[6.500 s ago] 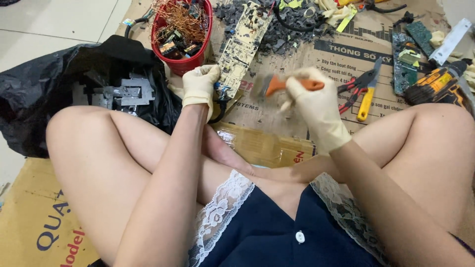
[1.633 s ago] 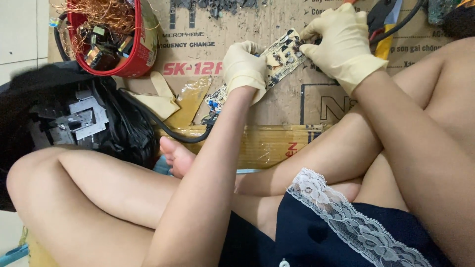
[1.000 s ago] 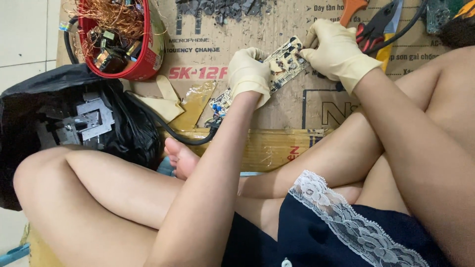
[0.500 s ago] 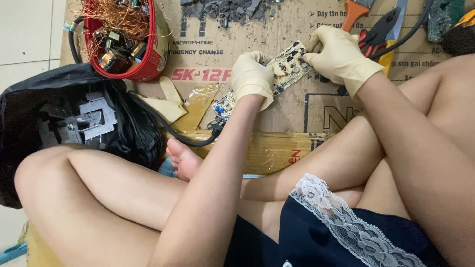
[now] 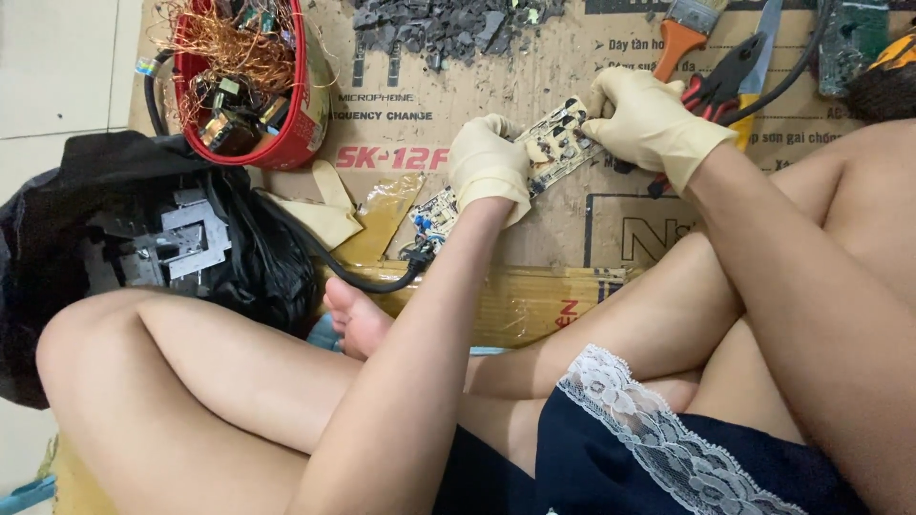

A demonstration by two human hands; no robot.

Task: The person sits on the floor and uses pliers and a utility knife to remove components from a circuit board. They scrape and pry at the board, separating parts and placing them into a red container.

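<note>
My left hand [image 5: 489,164] pins the circuit board [image 5: 534,157] mid-frame on the cardboard [image 5: 572,219] so my right hand [image 5: 649,119], grip closed on its upper end, can work it.

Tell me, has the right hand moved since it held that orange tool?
Yes. The right hand now grips the circuit board instead, farther up the cardboard.

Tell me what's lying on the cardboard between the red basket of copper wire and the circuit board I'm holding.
In the head view, between the red basket and the circuit board, only printed cardboard shows; the empty glove lies just below that stretch.
</note>
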